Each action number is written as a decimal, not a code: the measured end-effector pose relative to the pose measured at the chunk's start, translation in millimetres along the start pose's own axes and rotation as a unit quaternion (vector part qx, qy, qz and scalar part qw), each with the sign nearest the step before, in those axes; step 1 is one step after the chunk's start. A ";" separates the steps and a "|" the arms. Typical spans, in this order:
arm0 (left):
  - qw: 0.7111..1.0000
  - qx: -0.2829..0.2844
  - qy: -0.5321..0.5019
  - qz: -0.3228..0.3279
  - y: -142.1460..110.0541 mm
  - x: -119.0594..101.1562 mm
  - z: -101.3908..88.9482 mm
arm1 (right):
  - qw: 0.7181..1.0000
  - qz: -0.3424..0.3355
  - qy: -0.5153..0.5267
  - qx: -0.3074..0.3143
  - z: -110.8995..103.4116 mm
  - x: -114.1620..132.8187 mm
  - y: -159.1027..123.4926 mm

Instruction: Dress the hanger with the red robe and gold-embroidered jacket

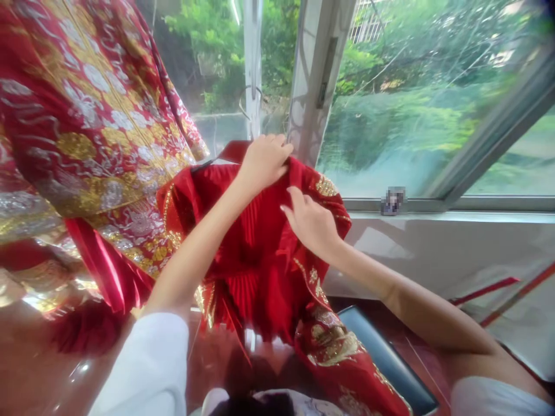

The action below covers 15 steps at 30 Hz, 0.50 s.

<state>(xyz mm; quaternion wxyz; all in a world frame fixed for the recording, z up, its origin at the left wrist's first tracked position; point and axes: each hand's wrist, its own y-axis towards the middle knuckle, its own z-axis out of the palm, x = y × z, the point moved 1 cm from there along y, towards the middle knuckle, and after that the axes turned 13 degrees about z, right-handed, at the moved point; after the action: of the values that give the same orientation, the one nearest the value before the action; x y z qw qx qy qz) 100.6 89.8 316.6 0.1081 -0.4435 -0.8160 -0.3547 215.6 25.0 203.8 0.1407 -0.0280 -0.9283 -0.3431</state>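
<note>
A red jacket (247, 202) with gold embroidery and pleated red cloth inside hangs in front of me. My left hand (265, 159) is closed over its top at the collar, its fingers bent over the far side. Beside it shows the dark red shoulder part of a hanger (234, 151), with a thin curved hook (243, 107) above. My right hand (313, 225) is at the jacket's right front edge, thumb and forefinger apart; its other fingers are partly hidden. One embroidered sleeve (333, 341) trails down toward the lower right.
A long red robe (99, 115) with gold and silver embroidery hangs at the left. Behind the jacket are windows (390, 115) and a sill, with a small blurred object (393, 201) there. A black padded bench (390, 358) stands lower right on a reddish floor (208, 358).
</note>
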 end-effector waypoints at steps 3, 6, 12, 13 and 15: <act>0.997 0.055 -0.047 0.016 3.3 16.2 -7.9 | 0.999 0.030 0.002 -0.034 -7.1 -9.5 4.3; 0.994 0.077 -0.083 -0.001 14.3 27.9 -10.3 | 0.995 0.042 -0.016 -0.086 1.0 -11.4 8.8; 0.989 0.093 -0.080 -0.078 33.2 21.7 -1.3 | 0.983 0.097 0.154 -0.031 -6.1 -37.7 43.6; 0.988 0.096 -0.079 -0.094 34.9 19.3 -0.9 | 0.966 0.131 0.222 0.010 -15.0 -45.2 53.2; 0.984 0.107 -0.081 -0.116 38.1 15.7 -2.5 | 0.911 0.218 0.334 0.108 -34.0 -57.1 73.7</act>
<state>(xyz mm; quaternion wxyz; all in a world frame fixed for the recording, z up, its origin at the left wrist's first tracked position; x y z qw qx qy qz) 121.6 111.7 344.6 0.0470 -0.3589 -0.9011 -0.2386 289.5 61.9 258.8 0.5158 -0.0985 -0.8293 -0.1913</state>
